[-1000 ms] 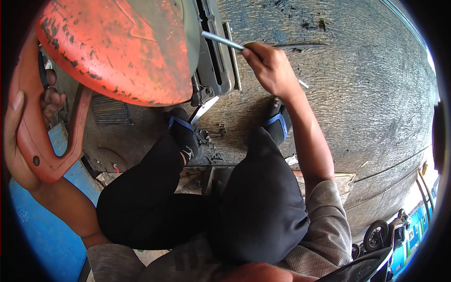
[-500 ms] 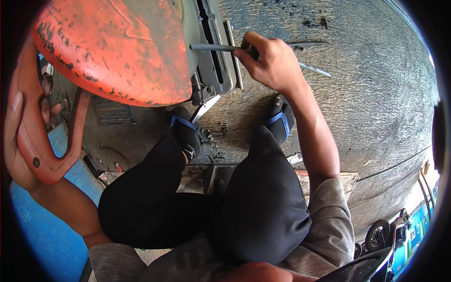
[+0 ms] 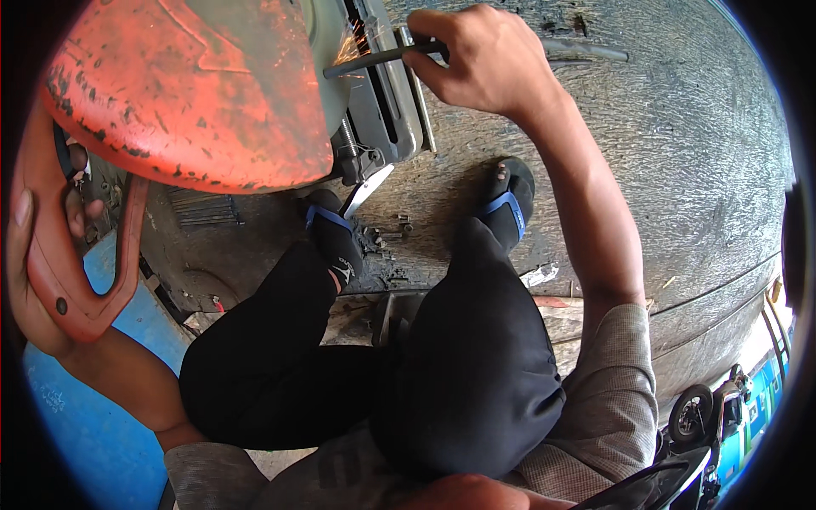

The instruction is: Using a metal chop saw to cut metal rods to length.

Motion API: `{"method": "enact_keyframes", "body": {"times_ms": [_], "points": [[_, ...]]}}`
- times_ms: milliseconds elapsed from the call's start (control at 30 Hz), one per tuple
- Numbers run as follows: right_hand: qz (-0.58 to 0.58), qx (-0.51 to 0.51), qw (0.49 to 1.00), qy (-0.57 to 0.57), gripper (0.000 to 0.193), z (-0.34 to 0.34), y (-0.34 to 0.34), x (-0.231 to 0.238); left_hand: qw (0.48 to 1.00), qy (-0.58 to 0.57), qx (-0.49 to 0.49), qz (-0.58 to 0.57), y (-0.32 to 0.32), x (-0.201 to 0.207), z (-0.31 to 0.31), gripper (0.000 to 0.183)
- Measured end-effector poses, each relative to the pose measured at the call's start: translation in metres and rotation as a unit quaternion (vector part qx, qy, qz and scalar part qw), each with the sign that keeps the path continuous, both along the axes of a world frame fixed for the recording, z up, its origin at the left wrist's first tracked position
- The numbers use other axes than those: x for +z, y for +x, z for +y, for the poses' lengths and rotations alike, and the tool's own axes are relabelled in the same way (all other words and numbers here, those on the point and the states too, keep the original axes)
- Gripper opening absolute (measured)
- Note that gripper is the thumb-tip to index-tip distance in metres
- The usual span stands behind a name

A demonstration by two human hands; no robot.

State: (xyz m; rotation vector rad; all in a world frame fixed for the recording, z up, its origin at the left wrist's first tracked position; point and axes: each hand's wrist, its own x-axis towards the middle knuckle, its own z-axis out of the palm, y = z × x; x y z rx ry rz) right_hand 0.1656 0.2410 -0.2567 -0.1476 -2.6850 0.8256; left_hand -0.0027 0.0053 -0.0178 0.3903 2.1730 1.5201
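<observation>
An orange-red cut-off saw with a scuffed guard point(image 3: 187, 110) fills the upper left. Around its loop handle point(image 3: 76, 293) my left hand point(image 3: 32, 308) is closed, thumb and fingertips showing on either side. My right hand point(image 3: 489, 59) pinches a thin dark metal rod point(image 3: 374, 59) that runs crosswise over the saw's base point(image 3: 399, 102). The rod's left end lies against the face of the grey-green disc point(image 3: 335, 102), and orange sparks point(image 3: 350, 47) fly beside it. Its other end sticks out past my right hand.
A bundle of short rods point(image 3: 204, 208) lies on the worn floor below the guard. Small metal bits point(image 3: 406, 228) are scattered between my sandalled feet. A blue panel point(image 3: 102, 382) is at the lower left; a motorcycle wheel point(image 3: 691, 412) stands at the lower right.
Sparks have appeared at the disc. My right hand has moved up, and the rod's left end has dropped slightly and shifted left. The saw's guard and handle have moved slightly left.
</observation>
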Motion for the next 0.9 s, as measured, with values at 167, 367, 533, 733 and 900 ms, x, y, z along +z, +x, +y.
{"method": "enact_keyframes", "body": {"times_ms": [167,367,533,733,900], "points": [[-0.064,0.027,0.997,-0.024,0.022,0.013,-0.006,0.016,0.997,-0.048,-0.044,0.046,0.001,-0.002,-0.001,0.049],[-0.061,0.026,0.997,-0.038,0.018,0.011,-0.007,0.020,0.999,-0.011,-0.042,0.034,0.001,-0.001,-0.006,0.044],[-0.046,0.017,0.999,0.004,0.015,0.010,-0.006,0.015,0.971,-0.089,-0.139,0.175,-0.006,0.000,-0.015,0.041],[-0.048,0.023,0.998,-0.015,0.014,0.011,-0.006,0.020,0.991,-0.080,-0.069,0.076,0.006,0.001,0.002,0.042],[-0.052,0.022,0.998,0.002,0.014,0.010,-0.008,0.019,0.978,-0.037,0.193,0.067,0.033,-0.006,0.054,0.053]]}}
